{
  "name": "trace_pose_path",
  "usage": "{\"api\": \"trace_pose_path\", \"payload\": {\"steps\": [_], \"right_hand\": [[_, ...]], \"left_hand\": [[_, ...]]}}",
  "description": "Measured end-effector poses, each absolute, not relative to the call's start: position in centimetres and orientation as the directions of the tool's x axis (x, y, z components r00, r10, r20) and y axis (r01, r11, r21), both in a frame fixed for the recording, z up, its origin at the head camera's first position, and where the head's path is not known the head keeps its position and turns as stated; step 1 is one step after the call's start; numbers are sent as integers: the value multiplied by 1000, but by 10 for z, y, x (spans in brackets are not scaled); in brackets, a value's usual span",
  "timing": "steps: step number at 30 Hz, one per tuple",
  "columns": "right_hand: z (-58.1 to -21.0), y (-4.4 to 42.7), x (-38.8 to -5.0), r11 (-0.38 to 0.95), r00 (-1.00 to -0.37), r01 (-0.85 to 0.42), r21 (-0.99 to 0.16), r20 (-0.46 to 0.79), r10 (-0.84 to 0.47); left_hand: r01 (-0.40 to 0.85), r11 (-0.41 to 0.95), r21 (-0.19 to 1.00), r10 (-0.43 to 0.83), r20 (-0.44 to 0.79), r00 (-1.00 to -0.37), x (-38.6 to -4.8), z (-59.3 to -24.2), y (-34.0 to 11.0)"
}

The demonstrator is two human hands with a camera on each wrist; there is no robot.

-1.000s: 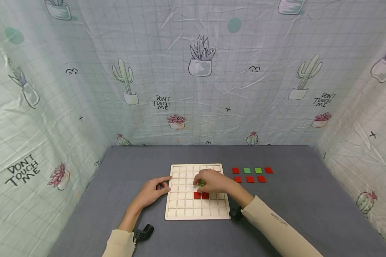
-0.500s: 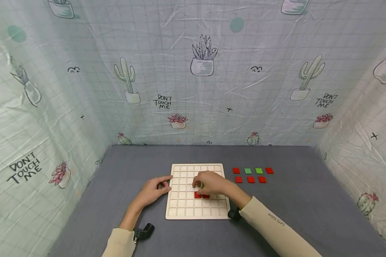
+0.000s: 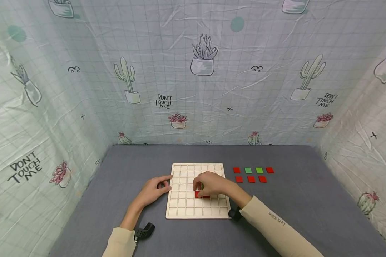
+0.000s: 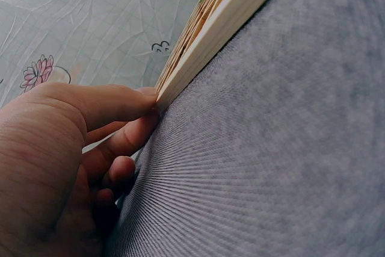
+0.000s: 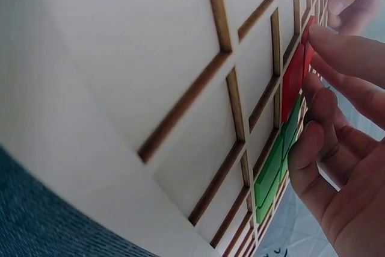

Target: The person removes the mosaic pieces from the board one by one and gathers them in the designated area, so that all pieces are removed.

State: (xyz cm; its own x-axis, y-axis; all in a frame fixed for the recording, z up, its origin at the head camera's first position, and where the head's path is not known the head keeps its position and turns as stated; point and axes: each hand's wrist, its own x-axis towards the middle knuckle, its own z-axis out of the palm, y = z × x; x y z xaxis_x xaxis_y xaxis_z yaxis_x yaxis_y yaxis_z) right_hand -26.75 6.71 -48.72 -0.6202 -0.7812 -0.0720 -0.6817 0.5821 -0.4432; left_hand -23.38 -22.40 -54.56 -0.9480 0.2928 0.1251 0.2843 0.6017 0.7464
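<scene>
A pale wooden grid board lies on the table, with red tiles in its cells. In the right wrist view, green tiles sit on the board beside a red tile. My left hand touches the board's left edge with thumb and index finger spread apart; in the left wrist view its fingertips meet the wooden side. Over the middle of the board, my right hand has bent fingers, its thumb by a red tile. Whether a tile sits between those fingertips is hidden.
Right of the board, loose red and green tiles lie in two rows on the grey tabletop. A patterned cloth hangs behind and at both sides. Each wrist wears a black device.
The right hand has stayed over the same cells, its thumb and fingers shifting slightly down over the red tiles. Less green shows beneath it. The left hand stays at the board's edge.
</scene>
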Motion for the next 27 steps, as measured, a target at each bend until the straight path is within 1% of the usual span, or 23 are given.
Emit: {"api": "trace_pose_path", "payload": {"steps": [7, 16, 27], "right_hand": [[-488, 68, -267, 589, -623, -679, -438, -81, -778], [-489, 67, -264, 589, -632, -681, -435, -58, -773], [-489, 67, -263, 581, -619, -695, -424, -59, -784]], "left_hand": [[305, 591, 747, 307, 142, -941, -234, -548, -225], [290, 590, 753, 305, 124, -944, -235, -547, -224], [276, 588, 761, 299, 113, -948, -235, -548, -226]]}}
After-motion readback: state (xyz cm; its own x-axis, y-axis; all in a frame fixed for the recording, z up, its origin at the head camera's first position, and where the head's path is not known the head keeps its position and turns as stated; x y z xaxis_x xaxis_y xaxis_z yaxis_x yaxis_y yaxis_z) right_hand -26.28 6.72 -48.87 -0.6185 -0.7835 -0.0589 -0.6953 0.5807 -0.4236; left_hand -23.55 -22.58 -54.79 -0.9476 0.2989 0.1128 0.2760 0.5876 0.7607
